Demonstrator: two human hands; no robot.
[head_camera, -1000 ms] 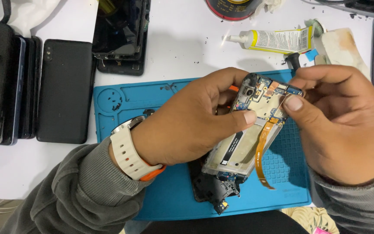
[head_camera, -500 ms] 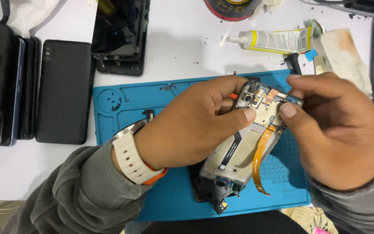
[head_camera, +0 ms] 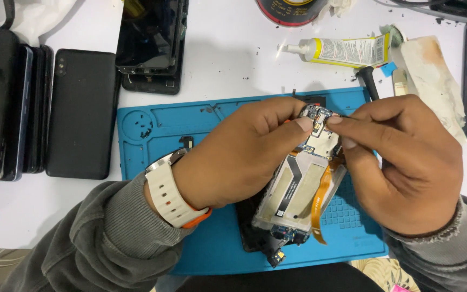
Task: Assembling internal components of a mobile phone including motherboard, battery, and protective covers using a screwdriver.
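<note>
Head view: opened smartphone (head_camera: 301, 189) with exposed circuit board, orange flex cable (head_camera: 320, 203), tilted above blue repair mat (head_camera: 152, 127), centre near. Left hand (head_camera: 233, 157) closed around phone's left edge, thumb on board top. Right hand (head_camera: 401, 162) pinched shut at top board; what is pinched, cannot tell. Glue tube (head_camera: 341, 50) far right, black phone (head_camera: 82, 111) left.
</note>
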